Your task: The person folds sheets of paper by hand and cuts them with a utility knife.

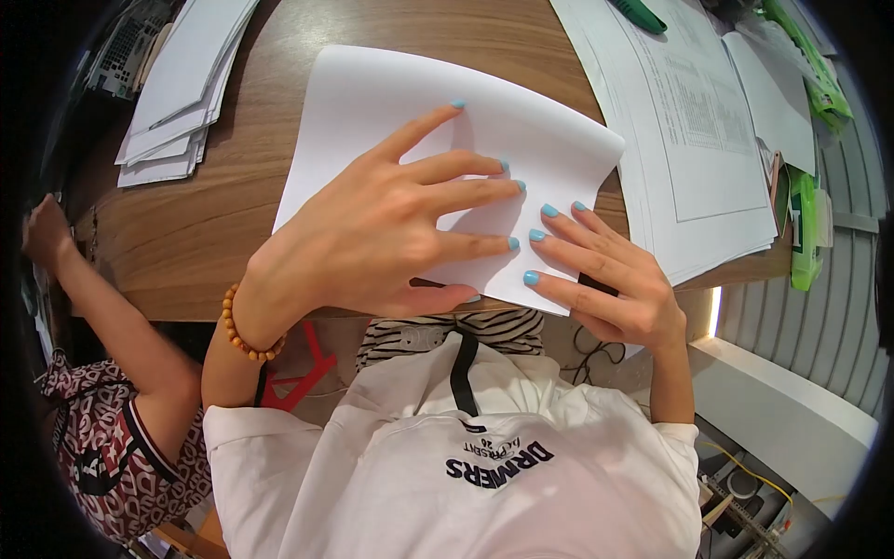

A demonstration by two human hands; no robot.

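A blank white sheet of paper (372, 102) lies at the near edge of the wooden table, its far right corner curling up. My left hand (382, 219) rests over the sheet with fingers spread, and a wooden bead bracelet circles that wrist. On the sheet's near right part lies my right hand (619, 279), its fingers stretched out flat and close to the left fingertips. The right thumb is partly hidden at the paper's near edge. Neither hand visibly grips anything.
Stacked white papers (182, 102) lie at the far left of the table (186, 242). Printed sheets (698, 158) cover the right side, with a dark green object (640, 14) on top and bright green items (806, 228) beside them. Another person's arm (126, 317) is at the left.
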